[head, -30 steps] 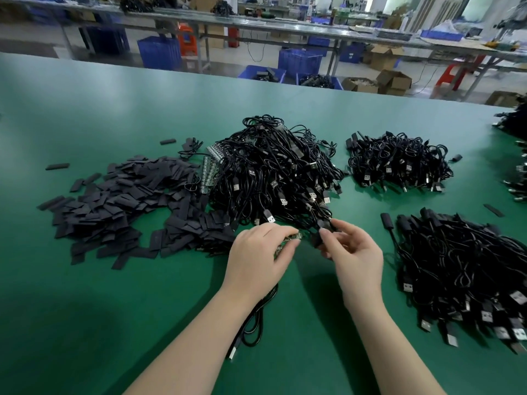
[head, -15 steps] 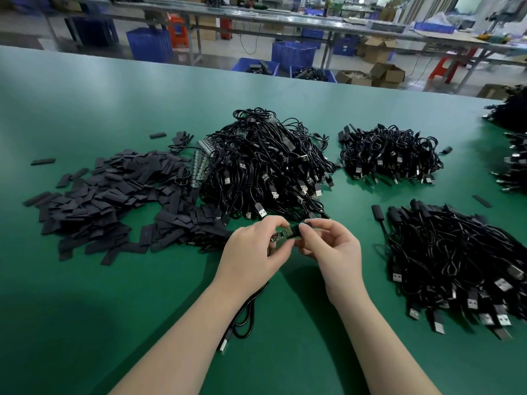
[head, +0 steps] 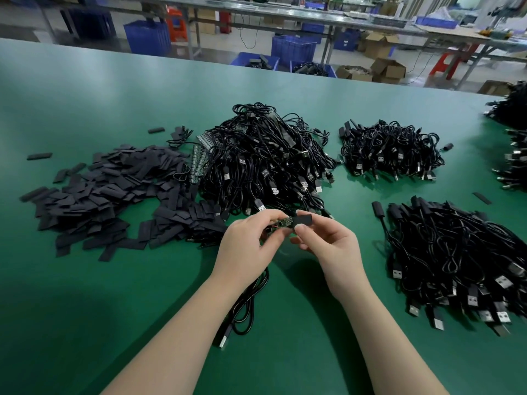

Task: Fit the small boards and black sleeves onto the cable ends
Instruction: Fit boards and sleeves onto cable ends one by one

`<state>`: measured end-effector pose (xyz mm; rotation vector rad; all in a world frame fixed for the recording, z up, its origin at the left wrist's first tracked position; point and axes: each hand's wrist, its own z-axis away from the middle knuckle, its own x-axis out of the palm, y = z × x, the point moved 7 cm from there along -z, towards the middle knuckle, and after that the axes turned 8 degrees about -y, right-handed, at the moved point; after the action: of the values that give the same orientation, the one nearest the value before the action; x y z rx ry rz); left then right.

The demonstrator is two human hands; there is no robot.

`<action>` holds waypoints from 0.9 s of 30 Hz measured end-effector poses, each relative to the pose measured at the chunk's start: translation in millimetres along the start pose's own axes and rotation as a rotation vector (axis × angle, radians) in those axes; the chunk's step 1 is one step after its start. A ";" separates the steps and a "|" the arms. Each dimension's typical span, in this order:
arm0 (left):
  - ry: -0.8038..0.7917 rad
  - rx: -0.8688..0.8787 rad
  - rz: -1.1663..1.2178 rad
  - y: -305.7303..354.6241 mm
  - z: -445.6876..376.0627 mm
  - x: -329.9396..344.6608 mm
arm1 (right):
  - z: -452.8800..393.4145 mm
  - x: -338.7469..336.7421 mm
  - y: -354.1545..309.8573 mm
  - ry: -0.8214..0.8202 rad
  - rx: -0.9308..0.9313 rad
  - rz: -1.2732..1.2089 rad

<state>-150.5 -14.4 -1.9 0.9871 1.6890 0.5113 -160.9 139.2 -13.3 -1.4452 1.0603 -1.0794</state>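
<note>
My left hand [head: 248,243] pinches a small green board [head: 281,223] at the end of a black cable [head: 245,306], which hangs down under my wrist to a USB plug on the table. My right hand [head: 328,243] holds a flat black sleeve [head: 302,220] against the board's right end. A heap of loose black sleeves [head: 108,195] lies to the left. A big tangle of black cables [head: 265,163] sits just behind my hands, with strips of small boards [head: 199,158] at its left edge.
Two more cable piles lie on the green table [head: 85,309]: a smaller cable pile [head: 390,152] at the back right and a wide cable pile [head: 456,258] at the right. Further cables [head: 513,138] reach the right edge. Benches, blue crates and boxes stand beyond.
My right hand has brought a black sleeve from the cable pile to the board's end. Both hands have drawn closer together and slightly nearer to me.
</note>
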 end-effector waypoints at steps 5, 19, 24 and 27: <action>-0.047 0.016 0.051 1.8 0.4 3.5 | 0.4 -4.0 -7.2 0.045 -0.072 0.101; -0.014 -0.036 0.020 -4.6 2.0 4.0 | 3.2 -19.5 -6.9 0.240 -0.096 0.130; -0.035 -0.043 -0.039 -1.6 1.9 4.1 | 4.7 -14.6 -9.1 0.201 -0.109 0.109; -0.032 -0.038 -0.041 0.4 2.1 3.0 | 5.1 -12.4 -7.7 0.208 -0.099 0.154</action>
<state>-148.7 -11.9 -4.1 0.9268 1.6617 0.4967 -158.0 153.2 -7.4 -1.3239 1.3667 -1.0955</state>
